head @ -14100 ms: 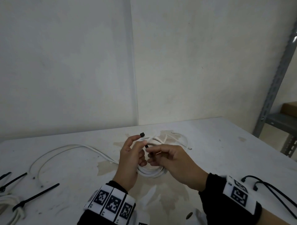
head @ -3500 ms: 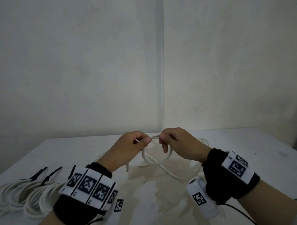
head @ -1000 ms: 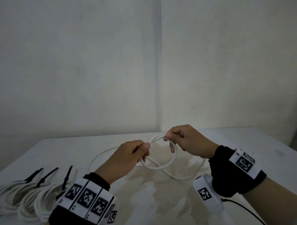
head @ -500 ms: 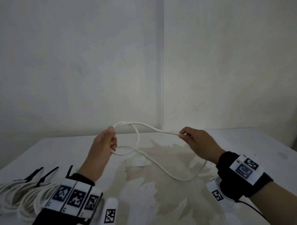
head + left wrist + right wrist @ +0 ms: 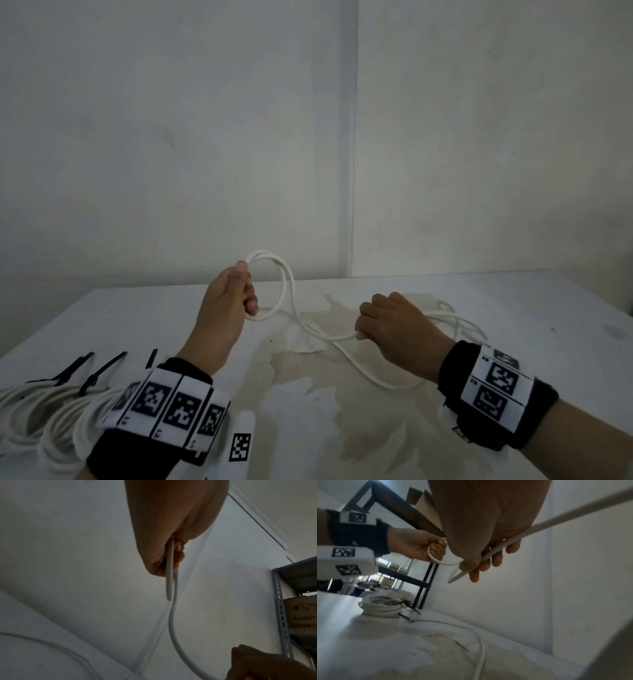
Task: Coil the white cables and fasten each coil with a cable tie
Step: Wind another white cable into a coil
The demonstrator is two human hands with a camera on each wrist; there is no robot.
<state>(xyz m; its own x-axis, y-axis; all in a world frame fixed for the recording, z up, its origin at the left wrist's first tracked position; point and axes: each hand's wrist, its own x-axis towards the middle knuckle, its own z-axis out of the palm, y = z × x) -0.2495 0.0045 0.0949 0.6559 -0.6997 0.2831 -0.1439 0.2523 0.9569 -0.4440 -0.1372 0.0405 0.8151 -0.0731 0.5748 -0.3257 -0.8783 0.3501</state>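
Observation:
My left hand [image 5: 236, 301] is raised above the table and grips a small double loop of the white cable [image 5: 284, 291]. From the loop the cable [image 5: 173, 626] drops to my right hand [image 5: 390, 325], which holds it low over the table; its fingers [image 5: 488, 561] are curled round the cable [image 5: 556, 519]. The rest of the cable trails loose on the table to the right [image 5: 455, 318]. At the near left lie finished white coils [image 5: 41, 411] fastened with black cable ties [image 5: 99, 370]; the coils [image 5: 383, 605] also show in the right wrist view.
The white table [image 5: 137, 318] stands in a corner between two walls and has a brown stained patch [image 5: 342, 394] in the middle. A metal shelf rack with cardboard boxes [image 5: 295, 608] stands to the right.
My left hand has added a second turn to its loop and holds it higher. My right hand has dropped from mid-air to the table and slid along the cable.

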